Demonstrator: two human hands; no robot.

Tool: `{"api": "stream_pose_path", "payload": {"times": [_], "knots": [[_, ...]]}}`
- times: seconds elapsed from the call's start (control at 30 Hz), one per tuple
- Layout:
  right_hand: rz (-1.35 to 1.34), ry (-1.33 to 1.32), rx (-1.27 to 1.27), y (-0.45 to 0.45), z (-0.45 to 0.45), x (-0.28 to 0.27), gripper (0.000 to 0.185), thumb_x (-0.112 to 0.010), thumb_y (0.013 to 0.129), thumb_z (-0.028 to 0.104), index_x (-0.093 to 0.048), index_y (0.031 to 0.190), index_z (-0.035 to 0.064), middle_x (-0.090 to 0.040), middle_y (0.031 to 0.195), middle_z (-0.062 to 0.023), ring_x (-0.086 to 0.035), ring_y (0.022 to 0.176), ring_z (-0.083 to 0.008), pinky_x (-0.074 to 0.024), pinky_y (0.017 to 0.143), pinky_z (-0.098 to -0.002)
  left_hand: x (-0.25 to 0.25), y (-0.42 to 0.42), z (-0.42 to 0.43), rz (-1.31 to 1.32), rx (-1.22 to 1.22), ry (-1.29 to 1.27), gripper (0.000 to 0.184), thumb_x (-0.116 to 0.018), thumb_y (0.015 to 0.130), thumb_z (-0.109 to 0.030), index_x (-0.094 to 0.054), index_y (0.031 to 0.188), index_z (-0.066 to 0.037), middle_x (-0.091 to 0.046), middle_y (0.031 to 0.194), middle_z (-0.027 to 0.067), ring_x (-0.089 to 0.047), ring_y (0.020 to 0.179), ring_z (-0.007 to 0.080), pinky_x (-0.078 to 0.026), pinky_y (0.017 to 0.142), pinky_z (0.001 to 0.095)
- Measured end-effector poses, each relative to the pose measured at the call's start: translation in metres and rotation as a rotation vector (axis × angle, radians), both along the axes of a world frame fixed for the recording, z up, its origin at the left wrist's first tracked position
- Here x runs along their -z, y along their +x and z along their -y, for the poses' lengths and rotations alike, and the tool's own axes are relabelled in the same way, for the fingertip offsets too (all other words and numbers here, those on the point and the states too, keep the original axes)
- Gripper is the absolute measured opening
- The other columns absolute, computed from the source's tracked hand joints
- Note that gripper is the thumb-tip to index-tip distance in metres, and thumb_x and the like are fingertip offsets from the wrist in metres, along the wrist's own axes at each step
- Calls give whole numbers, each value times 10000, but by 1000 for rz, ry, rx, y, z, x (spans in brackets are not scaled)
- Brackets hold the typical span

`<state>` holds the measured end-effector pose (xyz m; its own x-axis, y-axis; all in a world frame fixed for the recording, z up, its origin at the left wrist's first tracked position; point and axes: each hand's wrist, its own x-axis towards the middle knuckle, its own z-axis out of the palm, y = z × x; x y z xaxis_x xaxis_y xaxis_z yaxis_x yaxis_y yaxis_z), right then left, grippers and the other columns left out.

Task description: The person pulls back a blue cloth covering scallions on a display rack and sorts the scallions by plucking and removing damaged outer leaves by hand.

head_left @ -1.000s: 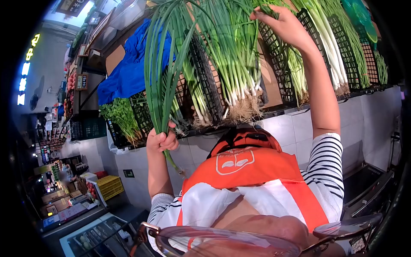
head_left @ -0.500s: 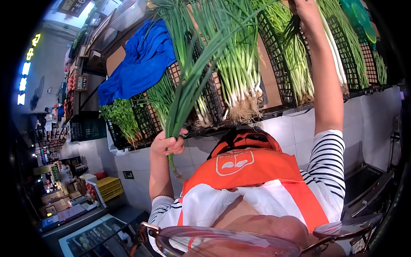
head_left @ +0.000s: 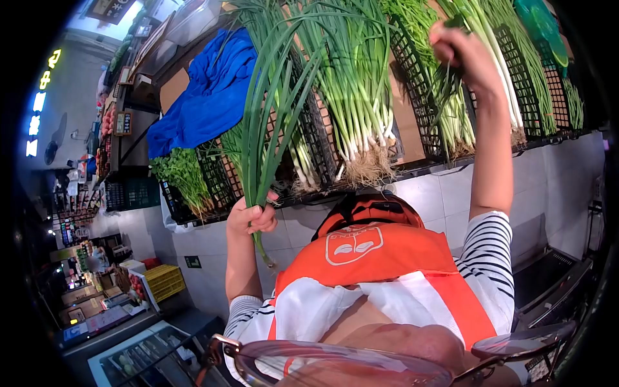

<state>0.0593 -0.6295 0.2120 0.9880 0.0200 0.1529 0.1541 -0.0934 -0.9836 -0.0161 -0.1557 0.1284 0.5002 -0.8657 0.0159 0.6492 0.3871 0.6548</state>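
In my left hand [head_left: 253, 218] is a small bunch of scallions [head_left: 261, 151]. My fingers wrap round it near the root end, and its long green leaves fan upward over the crates. My right hand [head_left: 469, 61] is curled closed above a crate of thin green stalks. Limp dark green leaves [head_left: 447, 87] hang from its fingers. Between the two hands lies a thick row of scallions [head_left: 361, 109], with white stems and brown roots toward me.
Black plastic crates [head_left: 422, 97] of greens line the display, with a blue cloth [head_left: 216, 90] over those at left. Leafy herbs [head_left: 182, 180] fill the left end. A green net bag [head_left: 541, 32] lies at far right. A yellow crate [head_left: 164, 284] stands lower left.
My right hand has drawn back toward me from the far edge of the crates, with dark leaves in it. The scallion leaves in my left hand have swung left and stand more upright.
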Motion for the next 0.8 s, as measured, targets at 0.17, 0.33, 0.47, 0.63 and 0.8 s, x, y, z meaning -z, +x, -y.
{"api": "stream_pose_path", "payload": {"times": [0.17, 0.33, 0.47, 0.63, 0.8], "knots": [[15, -199, -68, -1, -70, 28, 386, -552, 844, 368, -581, 1114, 93, -572, 815, -13, -514, 734, -87, -401, 710, -226, 0, 1, 3, -5, 10, -5, 375, -432, 904, -146, -367, 1229, 31, -332, 518, -33, -277, 356, 35, -247, 423, 238], [-78, 42, -273, 11, -88, 37, 347, -505, 893, 264, -549, 1137, 21, -469, 617, 59, -422, 572, -29, -359, 554, -189, 2, 3, 4, 1, 38, -33, 378, -433, 906, -153, -363, 1232, 26, -336, 515, -30, -286, 355, 35, -247, 421, 238], [-162, 422, -347, 14, -91, 42, 312, -514, 883, 244, -571, 963, -52, -336, 552, 79, -296, 474, -19, -274, 475, -190, 2, -1, 2, 4, 6, -39, 374, -433, 908, -153, -364, 1231, 23, -334, 513, -32, -287, 354, 35, -245, 419, 238], [-160, 455, -318, 7, -86, 39, 235, -546, 842, 233, -566, 907, 8, -433, 591, 56, -322, 484, -17, -283, 481, -184, 3, -1, -1, 7, -14, -40, 370, -434, 909, -150, -364, 1228, 24, -323, 508, -38, -289, 352, 35, -241, 416, 236], [-53, 378, -208, 11, -79, 42, 100, -571, 773, 182, -526, 771, 94, -535, 658, 13, -368, 502, -36, -268, 479, -179, 6, 1, -2, -5, -22, -34, 370, -435, 907, -148, -365, 1225, 26, -317, 508, -39, -289, 353, 34, -239, 414, 237]]}}
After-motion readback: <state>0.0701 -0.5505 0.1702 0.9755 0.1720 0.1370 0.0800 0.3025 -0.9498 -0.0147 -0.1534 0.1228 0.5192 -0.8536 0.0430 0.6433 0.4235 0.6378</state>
